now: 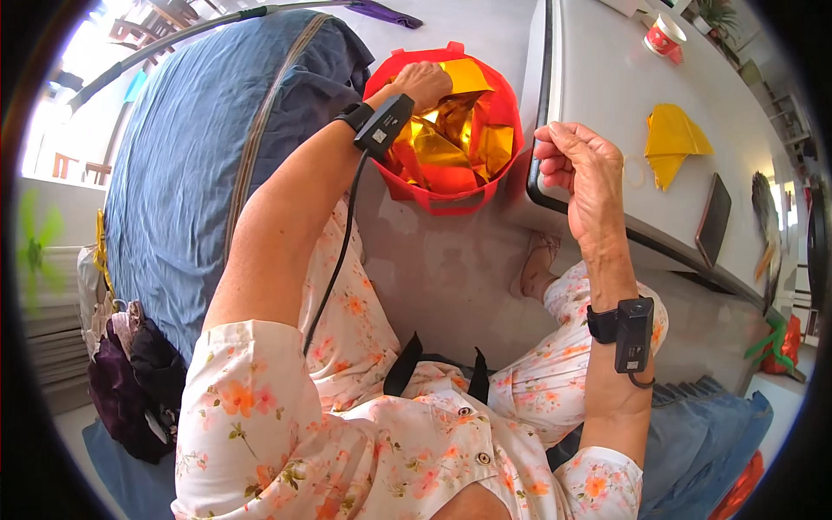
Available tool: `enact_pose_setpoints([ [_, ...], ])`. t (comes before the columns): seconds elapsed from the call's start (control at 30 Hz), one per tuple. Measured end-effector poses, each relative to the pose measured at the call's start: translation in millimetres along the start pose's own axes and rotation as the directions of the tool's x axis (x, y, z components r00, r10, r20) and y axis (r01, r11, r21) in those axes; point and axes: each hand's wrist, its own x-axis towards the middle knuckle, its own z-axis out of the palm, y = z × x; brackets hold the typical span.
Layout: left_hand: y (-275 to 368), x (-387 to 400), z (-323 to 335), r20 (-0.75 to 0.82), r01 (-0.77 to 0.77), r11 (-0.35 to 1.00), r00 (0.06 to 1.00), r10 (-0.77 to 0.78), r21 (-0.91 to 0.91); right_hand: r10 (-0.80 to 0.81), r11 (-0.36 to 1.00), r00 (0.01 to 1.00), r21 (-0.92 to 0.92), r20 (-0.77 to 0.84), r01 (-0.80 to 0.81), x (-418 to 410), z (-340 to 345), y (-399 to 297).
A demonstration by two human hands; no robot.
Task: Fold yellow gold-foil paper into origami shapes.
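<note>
My left hand (425, 86) reaches over the far left rim of a round red fabric bag (442, 201), its fingers curled down. A piece of gold foil paper (469, 77) lies right against the knuckles; the fingertips are hidden, so I cannot tell whether they grip it. More shiny folded gold foil paper (442, 148), with red parts among it, fills the bag. My right hand (582, 159) is raised by the rounded corner of a light table (601, 84). Its fingers are curled together with the thumb against them, and nothing shows in them.
On the table are a stack of yellow paper (676, 140), a dark phone (714, 220) and a red-and-white paper cup (664, 36). A blue cloth-covered piece of furniture (188, 143) stands at left. A black cable (341, 253) hangs from my left wrist device (383, 123).
</note>
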Motion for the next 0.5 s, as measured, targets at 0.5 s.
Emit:
enact_pose_setpoints([
  [0.5, -32.9, -8.3, -2.0, -0.252, 0.095, 0.902, 0.943, -0.217, -0.422, -0.037, 0.999, 0.999, 0.025, -0.026, 0.037, 1.4, -12.7, -4.6],
])
